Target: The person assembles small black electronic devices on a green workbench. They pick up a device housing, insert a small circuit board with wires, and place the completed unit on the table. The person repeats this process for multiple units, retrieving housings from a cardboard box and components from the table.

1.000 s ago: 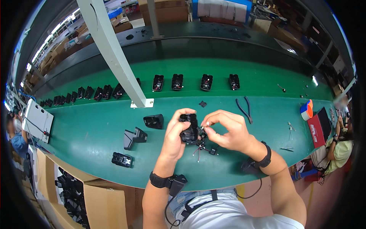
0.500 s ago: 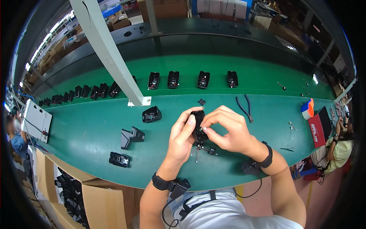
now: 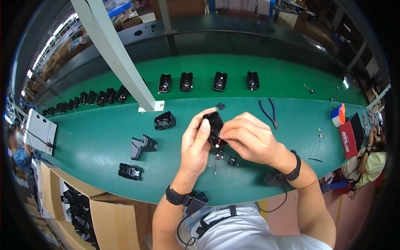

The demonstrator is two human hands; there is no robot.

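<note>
Fitting a red wire (image 3: 220, 141), pinched by the right hand (image 3: 253, 137), into a black housing (image 3: 214, 123) clamped by the left hand (image 3: 195, 143) seems underway; gentle seating seems needed next.

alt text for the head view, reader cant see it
A person's left hand holds an open black plastic housing above a green workbench while the right hand pinches at its near end, by a red wire. Blue-handled pliers and similar black housings lie beyond.
</note>
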